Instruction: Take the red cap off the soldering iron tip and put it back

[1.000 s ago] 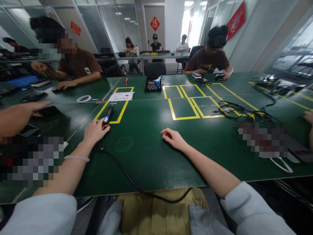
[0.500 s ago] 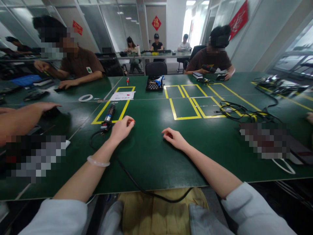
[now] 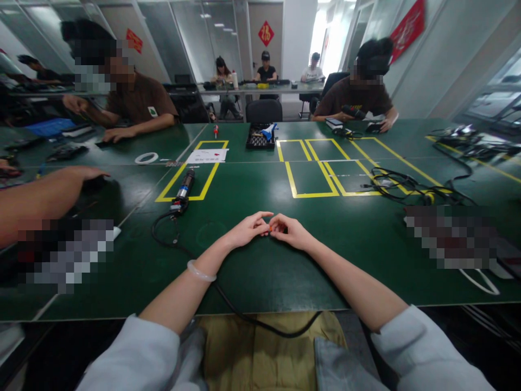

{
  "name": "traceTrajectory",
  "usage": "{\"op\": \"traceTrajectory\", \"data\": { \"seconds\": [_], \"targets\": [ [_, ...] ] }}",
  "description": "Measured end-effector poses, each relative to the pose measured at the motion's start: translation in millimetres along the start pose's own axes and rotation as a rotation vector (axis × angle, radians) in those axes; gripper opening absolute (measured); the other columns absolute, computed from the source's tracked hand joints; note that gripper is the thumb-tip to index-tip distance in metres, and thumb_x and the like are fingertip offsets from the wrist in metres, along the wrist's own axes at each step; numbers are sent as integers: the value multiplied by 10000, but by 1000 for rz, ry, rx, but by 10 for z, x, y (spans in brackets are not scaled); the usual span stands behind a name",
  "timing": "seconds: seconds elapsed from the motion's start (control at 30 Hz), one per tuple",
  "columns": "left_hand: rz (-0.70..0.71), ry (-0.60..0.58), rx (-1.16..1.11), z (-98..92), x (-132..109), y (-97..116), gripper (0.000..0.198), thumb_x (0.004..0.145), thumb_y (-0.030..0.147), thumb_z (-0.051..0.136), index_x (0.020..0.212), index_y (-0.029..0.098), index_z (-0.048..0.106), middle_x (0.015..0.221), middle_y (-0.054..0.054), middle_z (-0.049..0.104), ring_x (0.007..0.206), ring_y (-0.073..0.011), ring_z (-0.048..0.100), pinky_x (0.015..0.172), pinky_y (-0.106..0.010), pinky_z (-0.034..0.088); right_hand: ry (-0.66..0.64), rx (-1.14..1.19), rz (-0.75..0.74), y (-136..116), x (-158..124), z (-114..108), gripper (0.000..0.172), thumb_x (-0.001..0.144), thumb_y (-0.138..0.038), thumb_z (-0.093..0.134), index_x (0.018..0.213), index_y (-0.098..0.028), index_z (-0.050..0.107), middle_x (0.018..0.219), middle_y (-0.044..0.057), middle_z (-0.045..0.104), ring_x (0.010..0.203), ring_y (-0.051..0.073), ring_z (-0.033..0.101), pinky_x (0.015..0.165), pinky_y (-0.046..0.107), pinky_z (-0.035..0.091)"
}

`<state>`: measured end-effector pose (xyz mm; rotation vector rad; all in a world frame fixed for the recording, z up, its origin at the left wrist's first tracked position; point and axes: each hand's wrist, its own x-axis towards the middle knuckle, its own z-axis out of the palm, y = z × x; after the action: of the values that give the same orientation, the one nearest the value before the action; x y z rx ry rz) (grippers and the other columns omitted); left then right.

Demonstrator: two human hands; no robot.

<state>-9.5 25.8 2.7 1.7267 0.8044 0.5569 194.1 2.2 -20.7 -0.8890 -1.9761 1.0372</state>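
My left hand [image 3: 247,229] and my right hand [image 3: 293,232] meet at the fingertips over the green table, near its front edge. Between them shows a small orange piece [image 3: 271,228], pinched at the fingertips of both hands. Fingers cover most of it, so its kind cannot be made out. Left of my hands, a cylindrical tool [image 3: 186,184] with a dark, silver and blue body lies across a yellow-taped outline. A black cable [image 3: 222,296] runs from it, under my left forearm and over the table's edge.
A black tray [image 3: 260,142] with small parts and a blue-and-white item stands at the back. Nearby lie a paper sheet [image 3: 207,156], a tape roll [image 3: 146,158] and a red screwdriver [image 3: 216,131]. Coiled cables [image 3: 391,182] spread at right. A co-worker's arm [image 3: 52,195] reaches in from the left.
My left hand has moved right, away from the cylindrical tool, bringing the small orange piece to my right hand. My right hand has stayed in nearly the same place.
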Motion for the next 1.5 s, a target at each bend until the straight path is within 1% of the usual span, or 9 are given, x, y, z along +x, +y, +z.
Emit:
{"op": "traceTrajectory", "data": {
  "seconds": [0.17, 0.3, 0.6, 0.77, 0.93, 1.0, 1.17, 1.3, 1.5],
  "targets": [
    [8, 9, -16, 25, -3, 1, 581, 852, 398, 584, 1336, 110, 442, 753, 8, 558, 731, -127, 541, 737, -270, 436, 2, -43, -15, 13, 4, 23, 163, 847, -282, 608, 961, -182, 548, 787, -5, 598, 662, 111, 533, 635, 242, 438],
    [-6, 58, 14, 28, -8, -2, 554, 888, 434, 518, 1340, 119, 462, 849, -29, 601, 782, -138, 568, 780, -285, 448, 93, -116, -10, 23, 11, 20, 158, 824, -262, 628, 939, -182, 555, 818, 5, 587, 675, 116, 531, 645, 249, 447],
    [75, 66, 236, 66, -45, 1, 560, 879, 356, 536, 1398, 178, 422, 1041, -67, 644, 867, -152, 603, 773, -262, 455, 140, -134, -35, -26, 15, -7, 157, 809, -189, 587, 959, -179, 541, 817, 4, 589, 683, 119, 542, 680, 260, 466],
    [109, 48, 319, 51, -58, 13, 548, 926, 366, 454, 1440, 197, 367, 948, -30, 656, 838, -142, 618, 795, -266, 453, 136, -131, -45, -29, 4, -14, 118, 865, -265, 567, 950, -183, 572, 856, 24, 625, 701, 129, 554, 693, 267, 468],
    [118, 52, 361, 88, -78, 72, 597, 928, 372, 454, 1477, 210, 286, 930, -11, 669, 858, -138, 637, 820, -265, 459, 142, 7, 61, 31, 7, -16, 192, 902, -365, 537, 910, -178, 581, 751, 10, 648, 662, 133, 580, 668, 265, 464],
    [126, 99, 421, 113, -85, 97, 572, 896, 370, 515, 1427, 224, 361, 938, -7, 664, 859, -141, 638, 808, -258, 463, 148, 65, 100, 61, 16, -16, 225, 896, -393, 539, 875, -173, 578, 714, 4, 628, 647, 131, 573, 652, 261, 456],
    [151, 205, 549, 132, -92, 113, 248, 900, 373, 509, 1082, 221, 582, 940, -13, 675, 874, -155, 638, 799, -257, 461, 119, 195, 137, 117, 36, 5, 264, 880, -437, 554, 885, -173, 562, 712, 2, 618, 649, 126, 568, 651, 261, 454],
    [136, 243, 548, 121, -95, 84, 248, 906, 413, 497, 1034, 221, 587, 940, -13, 684, 867, -158, 645, 778, -255, 466, 133, 249, 111, 132, 37, 22, 298, 806, -396, 662, 975, -191, 526, 796, -1, 612, 675, 120, 566, 644, 251, 453],
    [98, 213, 552, 70, -93, 111, 330, 931, 466, 423, 1042, 215, 607, 957, -21, 691, 874, -166, 641, 798, -270, 470, 124, 181, 116, 93, 32, 4, 209, 820, -335, 629, 926, -176, 544, 806, 4, 604, 679, 114, 545, 655, 252, 440]
  ]
}}
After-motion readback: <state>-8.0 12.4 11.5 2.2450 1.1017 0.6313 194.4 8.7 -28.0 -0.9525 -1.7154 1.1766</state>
